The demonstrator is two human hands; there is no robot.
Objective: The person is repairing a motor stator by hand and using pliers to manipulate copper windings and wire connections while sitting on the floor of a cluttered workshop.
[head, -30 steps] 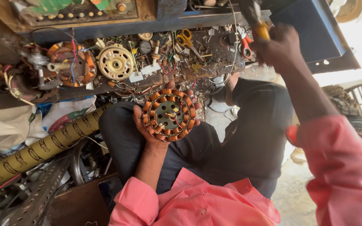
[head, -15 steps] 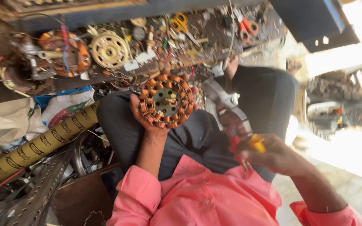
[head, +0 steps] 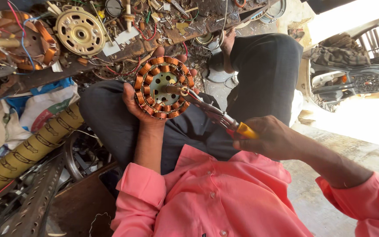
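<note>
At centre frame our left hand cups the stator, fingers wrapped round its rim. Our right hand, at right centre, is closed on the pliers, whose tips meet the hub. A slip could nick the copper windings.

L hand cupped, palm up; R hand fisted, arm bent.

Motor repair workshop, cluttered bench of wires, copper-wound stators, metal rotor
</note>
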